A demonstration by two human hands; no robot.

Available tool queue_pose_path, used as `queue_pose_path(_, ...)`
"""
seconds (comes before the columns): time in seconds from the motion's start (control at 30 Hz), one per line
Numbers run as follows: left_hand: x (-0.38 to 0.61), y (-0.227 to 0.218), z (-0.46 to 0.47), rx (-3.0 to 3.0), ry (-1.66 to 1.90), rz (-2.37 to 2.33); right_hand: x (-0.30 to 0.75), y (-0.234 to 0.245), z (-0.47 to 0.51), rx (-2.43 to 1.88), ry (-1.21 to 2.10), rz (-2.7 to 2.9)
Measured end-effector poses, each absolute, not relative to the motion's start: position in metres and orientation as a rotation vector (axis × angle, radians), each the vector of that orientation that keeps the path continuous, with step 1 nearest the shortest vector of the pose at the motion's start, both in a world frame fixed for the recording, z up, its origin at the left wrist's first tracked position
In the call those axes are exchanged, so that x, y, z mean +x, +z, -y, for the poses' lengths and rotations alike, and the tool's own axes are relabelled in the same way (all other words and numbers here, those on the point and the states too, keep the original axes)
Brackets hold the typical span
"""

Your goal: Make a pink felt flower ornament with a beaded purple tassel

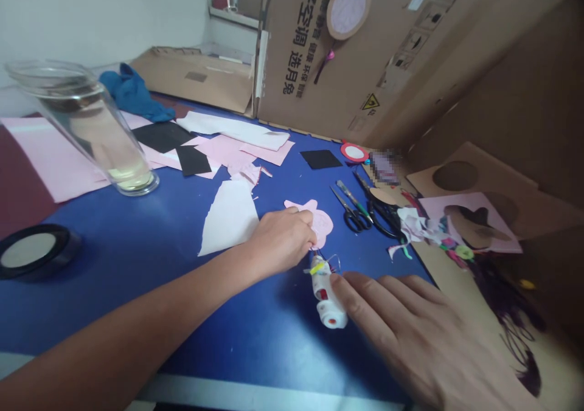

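My left hand (287, 236) is closed, its fingers pinching the edge of a pink paper flower (323, 221) above the blue table. Just below the flower, a white hot glue gun (325, 295) has its nozzle pointing toward the paper and its round back end facing me. Something yellow and thin wire-like strands show around its front. My right hand (401, 326) is at the gun's right side, fingers stretched out, the index fingertip at its body; the thumb is hidden. A torn white sheet (230, 217) lies left of my left hand.
A glass of pale liquid (104, 134) and black tape (36, 253) are at left. Scissors (356, 216) lie beyond the gun, near paper scraps (417, 225). Pink paper (228, 149) and black squares (194, 160) lie farther back. Cardboard (292, 52) stands behind, with a round fan-shaped piece (349, 6).
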State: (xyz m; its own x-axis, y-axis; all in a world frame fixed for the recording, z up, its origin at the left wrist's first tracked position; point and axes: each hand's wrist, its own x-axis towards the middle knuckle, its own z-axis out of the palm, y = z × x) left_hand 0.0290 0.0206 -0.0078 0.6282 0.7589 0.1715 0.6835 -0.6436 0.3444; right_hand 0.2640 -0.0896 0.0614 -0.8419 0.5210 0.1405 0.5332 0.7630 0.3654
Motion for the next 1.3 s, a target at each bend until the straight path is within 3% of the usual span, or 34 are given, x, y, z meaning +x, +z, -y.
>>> queue_pose_path(1.3, 0.030, 0.003, -0.018, 2.620, 0.309, -1.194, 0.249, 0.065, 0.076, -0.878, -0.619, 2.974)
